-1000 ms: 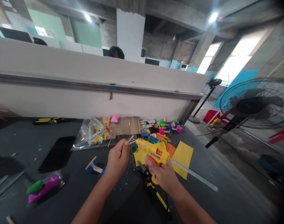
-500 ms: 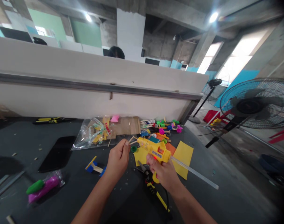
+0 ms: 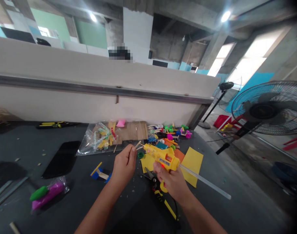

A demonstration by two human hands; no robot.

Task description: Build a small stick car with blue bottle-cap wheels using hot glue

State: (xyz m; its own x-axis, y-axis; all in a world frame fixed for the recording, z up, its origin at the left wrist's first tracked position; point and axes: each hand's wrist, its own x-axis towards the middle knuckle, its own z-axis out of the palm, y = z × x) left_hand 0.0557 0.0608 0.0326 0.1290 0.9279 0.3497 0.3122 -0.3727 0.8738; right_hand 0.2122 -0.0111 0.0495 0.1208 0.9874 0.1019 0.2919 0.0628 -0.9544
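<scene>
My right hand (image 3: 170, 178) is wrapped round the handle of a yellow hot glue gun (image 3: 160, 155), which points left with a small red light lit on it. A long clear glue stick (image 3: 207, 182) sticks out of its back end. My left hand (image 3: 126, 162) pinches thin wooden sticks (image 3: 138, 144) between thumb and fingers, right by the nozzle. Whether the nozzle touches the sticks I cannot tell. Below the glue gun lie pliers with black and yellow handles (image 3: 166, 203). A small blue and wooden piece (image 3: 101, 174) rests left of my left hand.
Yellow sheets (image 3: 193, 165) lie on the dark table under and beside the glue gun. Behind are a plastic bag of scraps (image 3: 97, 139), cardboard (image 3: 134, 130) and colourful small parts. A black phone-like slab (image 3: 62, 159) and wrapped clay (image 3: 49, 195) lie left. A fan (image 3: 263, 110) stands right.
Both hands keep their hold, with the glue gun nozzle still at the wooden sticks. The whole view has shifted very slightly; nothing on the table has visibly moved.
</scene>
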